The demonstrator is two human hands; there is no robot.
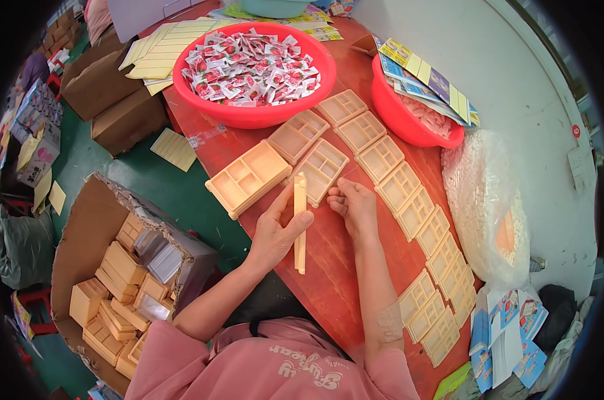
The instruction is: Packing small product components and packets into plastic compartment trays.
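My left hand (273, 230) grips a peach-coloured plastic compartment tray (300, 247), turned edge-on and upright between thumb and fingers; whether it is one tray or more cannot be told. My right hand (354, 205) is just right of it, fingers curled in, and anything inside them is hidden. Behind both hands a single compartment tray (322, 167) lies on the red table. A stack of the same trays (248, 175) sits to its left, and another tray (298, 135) lies just beyond.
Trays (398, 187) line the table's right side. A red basin (248, 119) of small printed sachets stands at the far side, with another red basin (412, 130) to its right. Left of me, a cardboard box (82, 233) holds many trays. A plastic bag (482, 207) leans by the wall.
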